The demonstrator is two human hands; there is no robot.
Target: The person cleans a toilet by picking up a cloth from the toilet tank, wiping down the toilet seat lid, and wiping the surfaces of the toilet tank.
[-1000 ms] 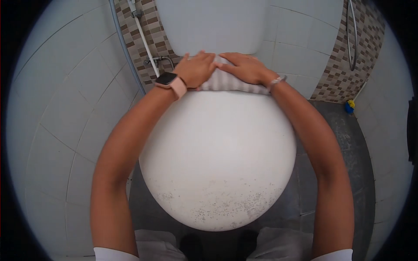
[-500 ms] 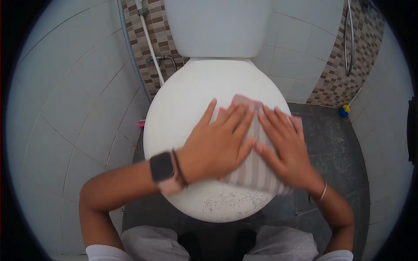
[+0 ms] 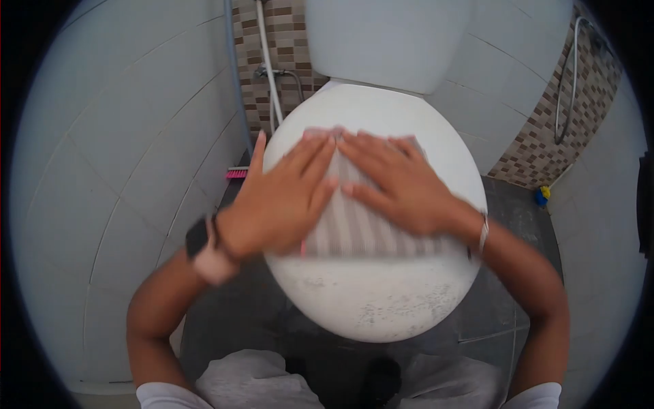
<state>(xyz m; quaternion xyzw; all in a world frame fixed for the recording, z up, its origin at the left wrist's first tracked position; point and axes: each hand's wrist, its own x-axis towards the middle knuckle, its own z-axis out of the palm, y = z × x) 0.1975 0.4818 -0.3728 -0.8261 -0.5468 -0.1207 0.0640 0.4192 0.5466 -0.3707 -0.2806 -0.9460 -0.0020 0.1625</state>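
A striped grey-and-pink cloth (image 3: 364,228) lies spread over the white toilet lid (image 3: 371,286), which is down. My left hand (image 3: 279,201) presses flat on the cloth's left part, fingers stretched out and thumb pointing inward. Flat on the cloth's upper right part rests my right hand (image 3: 409,191), its fingers also stretched. The two hands lie close together at the middle of the cloth and hide parts of it. Grey worn specks mark the front of the lid. Motion blurs the cloth edges and both hands a little.
Behind the lid stands the white cistern (image 3: 388,44). On the left are a pink-bristled brush (image 3: 237,173) and a white pole (image 3: 267,65). A shower hose (image 3: 560,112) hangs at the right, above a small blue-and-yellow object (image 3: 542,195). Tiled walls stand on both sides.
Both hands and the cloth have moved left across the lid and slightly toward the cistern. The head view has shifted, so the toilet appears farther right.
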